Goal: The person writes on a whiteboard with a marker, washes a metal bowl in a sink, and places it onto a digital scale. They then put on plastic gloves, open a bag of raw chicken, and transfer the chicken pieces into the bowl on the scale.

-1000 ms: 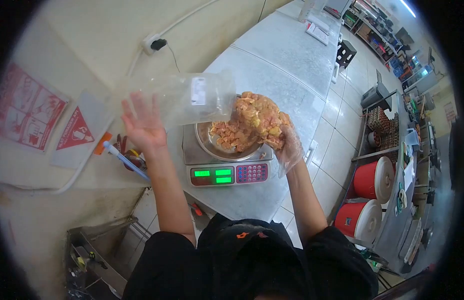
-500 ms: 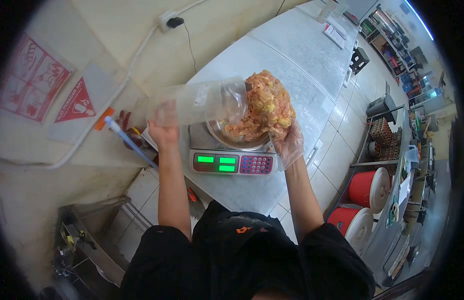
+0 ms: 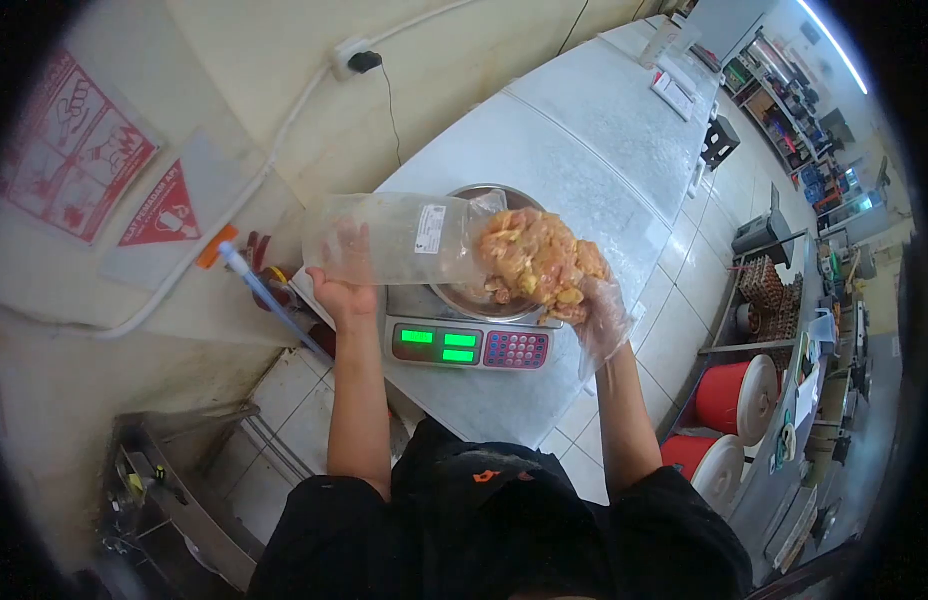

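My left hand (image 3: 342, 285) is wrapped round the closed end of a clear plastic container (image 3: 389, 240), which lies on its side in the air and bears a white label. At its mouth a heap of raw, yellowish chicken pieces (image 3: 534, 255) rests on my right hand (image 3: 604, 315), which wears a thin clear plastic glove. Most of the right fingers are hidden beneath the meat. Under both is a metal bowl (image 3: 524, 192), partly covered, with some chicken in it. The bowl stands on a digital scale (image 3: 469, 343) with lit green displays.
The scale sits on a long white chest-like surface (image 3: 574, 130) along the wall. A socket with a black plug (image 3: 364, 62) is above. To the right, a metal shelf holds red tubs (image 3: 722, 395) and egg trays (image 3: 762, 282). A black stool (image 3: 721, 140) stands farther back.
The container has moved slightly down, and its label now faces me. The chicken heap has tipped lower at the container's mouth, and my right hand has shifted right and down with it.
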`<state>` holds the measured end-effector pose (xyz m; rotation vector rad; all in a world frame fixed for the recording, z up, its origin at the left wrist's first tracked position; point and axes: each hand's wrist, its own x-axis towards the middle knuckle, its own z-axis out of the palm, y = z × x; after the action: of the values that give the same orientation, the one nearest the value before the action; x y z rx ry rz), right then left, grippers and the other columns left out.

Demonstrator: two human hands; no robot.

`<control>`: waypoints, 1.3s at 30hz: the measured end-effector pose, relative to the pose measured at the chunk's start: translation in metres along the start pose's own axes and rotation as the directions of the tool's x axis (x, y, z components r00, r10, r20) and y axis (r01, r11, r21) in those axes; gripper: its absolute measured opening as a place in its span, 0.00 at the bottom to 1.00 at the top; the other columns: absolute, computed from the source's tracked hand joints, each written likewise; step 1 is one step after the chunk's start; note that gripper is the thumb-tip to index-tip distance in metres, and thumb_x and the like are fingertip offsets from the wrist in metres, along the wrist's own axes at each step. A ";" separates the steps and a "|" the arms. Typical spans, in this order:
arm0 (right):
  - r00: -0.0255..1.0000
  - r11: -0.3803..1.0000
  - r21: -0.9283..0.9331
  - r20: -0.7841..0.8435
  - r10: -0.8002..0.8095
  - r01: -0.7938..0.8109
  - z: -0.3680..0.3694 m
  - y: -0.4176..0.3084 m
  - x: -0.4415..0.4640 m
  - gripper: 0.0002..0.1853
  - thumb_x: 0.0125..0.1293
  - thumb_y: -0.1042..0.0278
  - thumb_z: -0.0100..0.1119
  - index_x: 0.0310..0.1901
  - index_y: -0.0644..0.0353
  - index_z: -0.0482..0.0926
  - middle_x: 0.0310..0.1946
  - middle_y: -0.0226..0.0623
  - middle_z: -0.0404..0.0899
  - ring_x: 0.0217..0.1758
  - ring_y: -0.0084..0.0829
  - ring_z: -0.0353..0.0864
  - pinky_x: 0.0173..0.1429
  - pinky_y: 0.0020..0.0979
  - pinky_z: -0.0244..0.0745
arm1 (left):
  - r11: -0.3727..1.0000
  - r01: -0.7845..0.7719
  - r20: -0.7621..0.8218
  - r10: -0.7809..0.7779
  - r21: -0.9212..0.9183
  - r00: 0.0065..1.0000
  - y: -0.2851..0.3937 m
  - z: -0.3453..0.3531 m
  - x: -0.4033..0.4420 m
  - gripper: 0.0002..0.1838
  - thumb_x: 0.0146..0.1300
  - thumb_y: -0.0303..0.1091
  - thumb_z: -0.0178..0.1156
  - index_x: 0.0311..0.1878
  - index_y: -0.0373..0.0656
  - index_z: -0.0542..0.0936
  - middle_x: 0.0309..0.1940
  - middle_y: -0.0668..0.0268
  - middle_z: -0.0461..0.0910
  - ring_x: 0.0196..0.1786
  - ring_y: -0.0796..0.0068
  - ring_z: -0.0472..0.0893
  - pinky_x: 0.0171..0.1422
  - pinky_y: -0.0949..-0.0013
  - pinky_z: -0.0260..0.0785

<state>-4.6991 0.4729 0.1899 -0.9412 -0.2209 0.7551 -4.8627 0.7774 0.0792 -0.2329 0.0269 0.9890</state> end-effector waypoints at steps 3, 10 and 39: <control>0.994 0.997 -0.050 -0.098 0.053 -0.058 -0.004 0.010 -0.003 0.29 0.58 0.79 0.54 0.64 0.65 0.66 0.55 0.44 0.77 0.51 0.35 0.84 0.50 0.35 0.86 | 0.998 0.032 0.038 -0.030 -0.050 0.999 -0.014 0.013 -0.006 0.35 0.72 0.65 0.39 0.69 0.46 0.60 0.76 0.47 0.55 0.77 0.43 0.56 0.78 0.29 0.44; 0.997 0.986 0.147 0.029 0.070 -0.073 -0.001 0.030 -0.008 0.30 0.62 0.75 0.55 0.67 0.66 0.63 0.59 0.47 0.74 0.56 0.37 0.83 0.53 0.36 0.86 | 0.931 0.290 0.376 -0.357 0.223 0.855 -0.053 0.020 -0.044 0.42 0.65 0.68 0.51 0.76 0.58 0.56 0.77 0.54 0.55 0.77 0.48 0.56 0.78 0.38 0.51; 0.998 0.991 -0.134 0.065 0.007 0.002 0.034 -0.013 0.004 0.30 0.61 0.78 0.64 0.65 0.63 0.68 0.55 0.40 0.79 0.54 0.32 0.83 0.55 0.35 0.84 | 0.355 0.329 -0.081 -0.563 0.875 0.823 -0.125 0.043 -0.096 0.26 0.69 0.28 0.59 0.70 0.41 0.68 0.62 0.63 0.74 0.64 0.73 0.73 0.68 0.67 0.68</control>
<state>-4.7060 0.4934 0.2199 -1.0449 -0.3307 0.7813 -4.8149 0.6415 0.1562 0.8195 0.2343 0.3174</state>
